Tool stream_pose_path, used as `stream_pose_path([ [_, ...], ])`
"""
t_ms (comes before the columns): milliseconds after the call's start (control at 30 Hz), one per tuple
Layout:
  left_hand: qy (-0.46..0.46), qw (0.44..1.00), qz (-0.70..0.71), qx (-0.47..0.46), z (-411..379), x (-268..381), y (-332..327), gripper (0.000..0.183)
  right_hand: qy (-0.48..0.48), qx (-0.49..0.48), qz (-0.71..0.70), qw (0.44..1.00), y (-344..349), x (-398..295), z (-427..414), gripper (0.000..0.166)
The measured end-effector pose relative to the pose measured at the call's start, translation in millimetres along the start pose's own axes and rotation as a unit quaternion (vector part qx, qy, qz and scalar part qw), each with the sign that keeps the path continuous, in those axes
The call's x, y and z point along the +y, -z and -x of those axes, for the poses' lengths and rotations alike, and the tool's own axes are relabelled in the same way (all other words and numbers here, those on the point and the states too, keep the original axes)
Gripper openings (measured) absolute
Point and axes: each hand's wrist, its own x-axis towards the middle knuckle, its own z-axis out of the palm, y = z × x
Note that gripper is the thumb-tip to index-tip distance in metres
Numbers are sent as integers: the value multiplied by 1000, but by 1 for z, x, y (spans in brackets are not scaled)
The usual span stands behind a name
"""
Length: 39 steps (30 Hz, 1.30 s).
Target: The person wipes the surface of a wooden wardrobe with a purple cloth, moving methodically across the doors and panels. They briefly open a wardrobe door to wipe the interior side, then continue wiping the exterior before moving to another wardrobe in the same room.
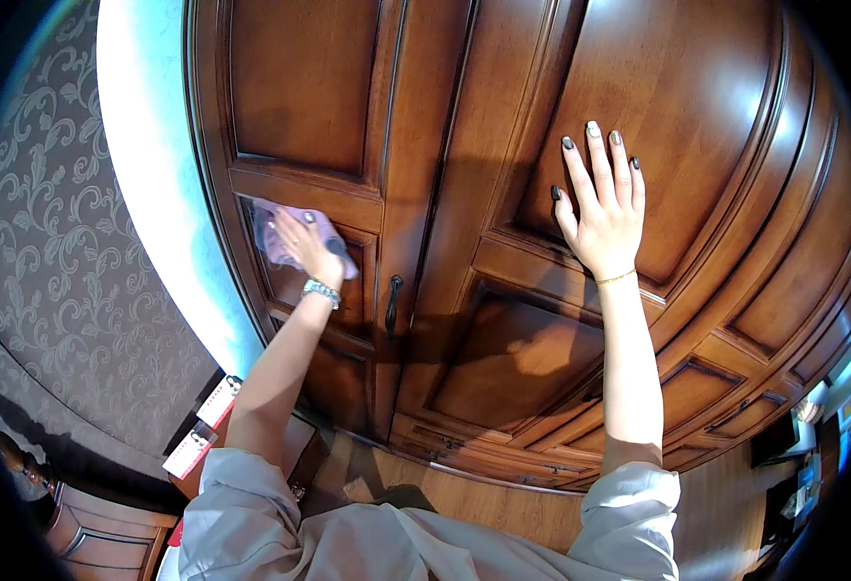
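My left hand (308,247) presses a purple cloth (335,250) against the small middle panel of the left door of a brown wooden wardrobe (302,87). The cloth spreads out beyond my fingers, and the hand is slightly blurred. Higher up on the right, my right hand (607,207) rests flat with spread fingers near the lower part of a large raised door panel (665,109), holding nothing. Between the two hands, lower down, a dark metal handle (394,306) hangs on the left door beside the door gap.
Two red-and-white boxes (190,452) bearing writing stand at lower left beside my left arm. Patterned wallpaper (84,240) and a bright strip of wall (171,218) border the wardrobe. Wood flooring (483,512) lies below, with several drawers (494,457) at the wardrobe's base.
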Motion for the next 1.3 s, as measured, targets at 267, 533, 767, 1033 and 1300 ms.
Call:
stream_pose_path([
  [267,-162,962,-5,-221,101,55,18,73,0,-7,6,1000,2,6,5,51],
  [533,-213,931,84,-285,147,14,34,71,3,-12,13,1000,2,5,5,50],
  [767,-94,916,76,-383,222,-42,48,74,4,-10,17,1000,-1,3,4,50],
  [1033,202,951,136,-192,232,-68,7,75,6,-13,21,1000,1,4,3,50],
  [1300,36,634,-661,-399,103,-149,-10,61,2,-7,20,1000,-1,4,4,49],
])
